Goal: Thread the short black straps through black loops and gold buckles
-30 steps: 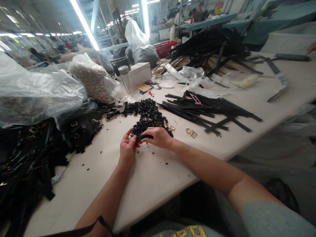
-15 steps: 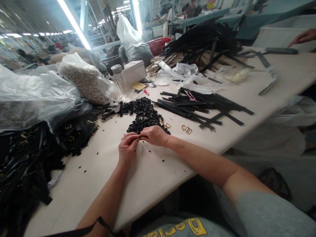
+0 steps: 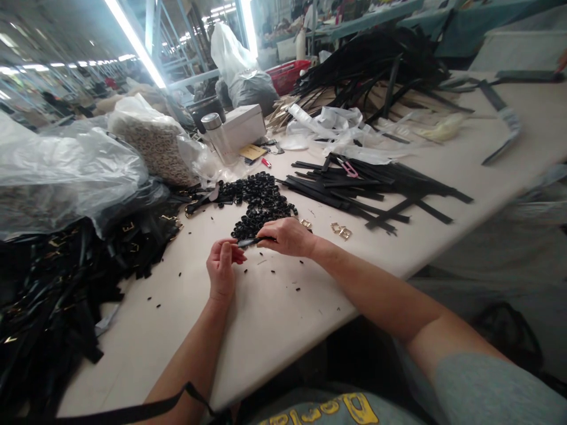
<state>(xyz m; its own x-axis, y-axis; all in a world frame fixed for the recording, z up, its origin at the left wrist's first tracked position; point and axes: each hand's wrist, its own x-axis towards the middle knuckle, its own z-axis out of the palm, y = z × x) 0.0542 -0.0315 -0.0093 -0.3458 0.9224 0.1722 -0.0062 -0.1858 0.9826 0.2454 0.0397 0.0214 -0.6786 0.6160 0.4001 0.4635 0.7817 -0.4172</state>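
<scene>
My right hand (image 3: 289,236) is closed on a short black strap (image 3: 248,241) whose end sticks out to the left. My left hand (image 3: 222,267) sits just left of that end, fingers curled in a pinch around something too small to make out. Both hands hover over the pale table (image 3: 274,307), right in front of a heap of small black loops (image 3: 259,200). A few gold buckles (image 3: 341,231) lie to the right of my right hand.
Black straps (image 3: 367,189) are spread at centre right. A big pile of black straps with gold buckles (image 3: 57,277) fills the left. Plastic bags (image 3: 66,171), a metal flask (image 3: 216,139), a white box (image 3: 243,125) and crumpled plastic (image 3: 336,133) stand behind.
My hands were pressed together on the strap; now the left hand has drawn back slightly down and left, and the strap's end shows between them.
</scene>
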